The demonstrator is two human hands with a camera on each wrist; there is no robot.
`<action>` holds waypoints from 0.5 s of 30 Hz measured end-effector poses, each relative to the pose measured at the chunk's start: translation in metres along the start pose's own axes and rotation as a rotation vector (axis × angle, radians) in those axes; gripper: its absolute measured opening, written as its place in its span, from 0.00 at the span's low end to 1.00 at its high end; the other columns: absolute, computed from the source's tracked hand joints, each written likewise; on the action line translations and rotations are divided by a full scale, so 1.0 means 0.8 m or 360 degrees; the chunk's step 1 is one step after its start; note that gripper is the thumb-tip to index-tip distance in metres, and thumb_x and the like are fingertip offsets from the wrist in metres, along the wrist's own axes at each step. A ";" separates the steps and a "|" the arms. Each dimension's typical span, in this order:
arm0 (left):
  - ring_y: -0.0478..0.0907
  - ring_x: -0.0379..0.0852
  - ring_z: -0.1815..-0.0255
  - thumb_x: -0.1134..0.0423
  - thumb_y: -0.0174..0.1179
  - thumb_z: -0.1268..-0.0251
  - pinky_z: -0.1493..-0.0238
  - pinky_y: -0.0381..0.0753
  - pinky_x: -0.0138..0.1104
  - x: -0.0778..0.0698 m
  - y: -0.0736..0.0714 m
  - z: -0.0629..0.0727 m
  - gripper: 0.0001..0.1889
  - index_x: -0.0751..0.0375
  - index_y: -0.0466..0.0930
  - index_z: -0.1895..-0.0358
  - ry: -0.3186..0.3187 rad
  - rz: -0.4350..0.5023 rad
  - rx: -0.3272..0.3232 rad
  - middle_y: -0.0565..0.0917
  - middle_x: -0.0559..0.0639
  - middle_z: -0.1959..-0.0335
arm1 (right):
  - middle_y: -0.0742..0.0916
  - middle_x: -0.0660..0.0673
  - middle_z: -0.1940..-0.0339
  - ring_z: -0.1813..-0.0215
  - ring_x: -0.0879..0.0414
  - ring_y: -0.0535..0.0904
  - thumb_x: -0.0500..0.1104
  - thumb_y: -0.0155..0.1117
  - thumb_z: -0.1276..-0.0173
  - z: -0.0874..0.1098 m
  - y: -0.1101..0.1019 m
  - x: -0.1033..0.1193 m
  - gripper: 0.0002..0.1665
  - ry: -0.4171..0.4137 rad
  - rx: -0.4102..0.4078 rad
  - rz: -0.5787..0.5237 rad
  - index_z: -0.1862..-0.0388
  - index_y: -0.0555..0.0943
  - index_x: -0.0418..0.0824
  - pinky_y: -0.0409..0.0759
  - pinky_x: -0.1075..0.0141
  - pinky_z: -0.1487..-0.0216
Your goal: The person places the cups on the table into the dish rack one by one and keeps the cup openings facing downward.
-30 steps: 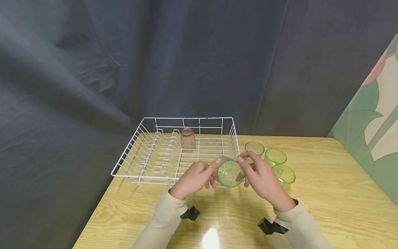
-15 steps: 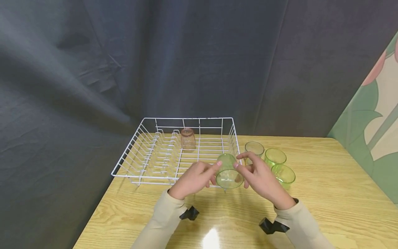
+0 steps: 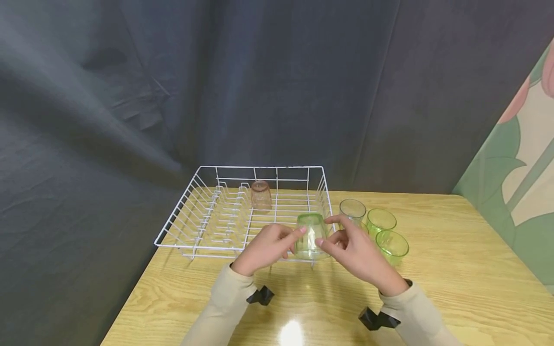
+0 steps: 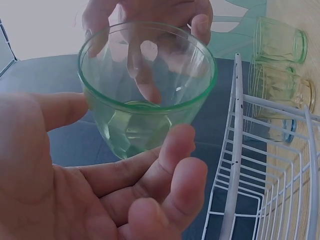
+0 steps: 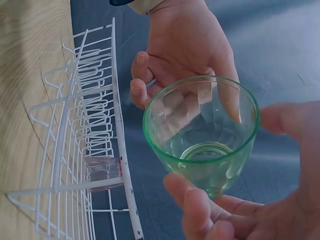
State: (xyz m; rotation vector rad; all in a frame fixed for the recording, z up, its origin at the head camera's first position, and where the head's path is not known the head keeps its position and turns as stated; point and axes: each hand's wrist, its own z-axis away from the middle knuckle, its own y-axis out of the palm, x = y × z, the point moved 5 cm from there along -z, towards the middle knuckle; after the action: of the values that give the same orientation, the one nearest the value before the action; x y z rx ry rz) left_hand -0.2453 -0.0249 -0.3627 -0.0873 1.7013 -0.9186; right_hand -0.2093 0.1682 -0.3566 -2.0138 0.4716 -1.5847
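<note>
Both hands hold a pale green glass tumbler [image 3: 309, 230] between them, base up and rim down, over the front right corner of a white wire dish rack [image 3: 207, 247]. My left hand [image 3: 268, 245] grips its left side with thumb and fingers. From the right, the thumb and fingers of my right hand [image 3: 357, 252] hold the opposite side. The right wrist view looks into the open mouth of the green tumbler [image 5: 205, 150], with fingertips close around its rim.
Inside the rack, a pink glass [image 3: 261, 196] stands upside down near the back. To the right on the wooden table [image 3: 454, 259] are a clear greyish glass [image 3: 352, 209] and green glasses [image 3: 392, 246], partly behind the right hand. A dark curtain [image 3: 277, 86] hangs behind.
The green tumbler has turned from mouth facing me to base up, and shifted slightly left. The right thumb has moved down along its side.
</note>
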 end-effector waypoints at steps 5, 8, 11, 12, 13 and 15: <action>0.82 0.42 0.74 0.36 0.46 0.24 0.69 0.83 0.34 0.003 0.003 0.000 0.29 0.57 0.86 0.65 0.0019 0.0028 -0.0002 0.84 0.46 0.72 | 0.85 0.48 0.75 0.76 0.55 0.77 0.58 0.61 0.27 0.000 0.002 -0.003 0.31 0.0036 -0.0012 -0.0014 0.34 0.71 0.42 0.74 0.64 0.76; 0.82 0.40 0.74 0.38 0.49 0.25 0.70 0.83 0.34 0.002 0.003 0.000 0.27 0.58 0.87 0.61 0.0053 0.0022 -0.0002 0.85 0.47 0.70 | 0.84 0.46 0.76 0.77 0.55 0.77 0.59 0.58 0.25 -0.001 0.004 -0.006 0.30 0.0060 -0.0021 -0.0009 0.34 0.72 0.42 0.72 0.63 0.78; 0.81 0.38 0.74 0.39 0.52 0.26 0.71 0.82 0.33 0.001 0.003 0.000 0.26 0.58 0.87 0.57 0.0083 -0.0014 -0.0004 0.86 0.46 0.67 | 0.84 0.46 0.73 0.75 0.54 0.78 0.59 0.58 0.25 -0.003 0.005 -0.008 0.31 0.0056 -0.0035 0.0030 0.36 0.75 0.39 0.74 0.63 0.76; 0.81 0.38 0.74 0.39 0.52 0.26 0.71 0.82 0.33 0.000 0.003 0.000 0.26 0.58 0.87 0.56 0.0096 -0.0037 -0.0004 0.86 0.46 0.67 | 0.84 0.46 0.72 0.74 0.54 0.78 0.59 0.58 0.25 -0.004 0.005 -0.007 0.30 0.0048 -0.0037 0.0047 0.38 0.76 0.37 0.75 0.63 0.75; 0.81 0.37 0.73 0.39 0.52 0.27 0.71 0.81 0.33 -0.001 0.003 -0.001 0.26 0.58 0.87 0.55 0.0106 -0.0059 -0.0005 0.86 0.45 0.67 | 0.84 0.46 0.71 0.74 0.55 0.79 0.59 0.58 0.25 -0.004 0.006 -0.007 0.30 0.0035 -0.0038 0.0062 0.40 0.78 0.37 0.76 0.63 0.75; 0.80 0.37 0.73 0.38 0.52 0.27 0.70 0.80 0.33 -0.003 0.003 -0.001 0.26 0.57 0.86 0.55 0.0119 -0.0099 -0.0003 0.85 0.43 0.68 | 0.85 0.46 0.70 0.73 0.55 0.79 0.58 0.59 0.26 -0.005 0.006 -0.006 0.27 0.0007 -0.0041 0.0089 0.45 0.81 0.37 0.77 0.64 0.74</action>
State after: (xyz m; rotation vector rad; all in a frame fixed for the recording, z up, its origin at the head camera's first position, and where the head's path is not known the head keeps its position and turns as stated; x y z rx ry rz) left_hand -0.2446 -0.0219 -0.3622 -0.1086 1.7773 -0.9770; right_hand -0.2140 0.1662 -0.3623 -1.9991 0.5484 -1.5571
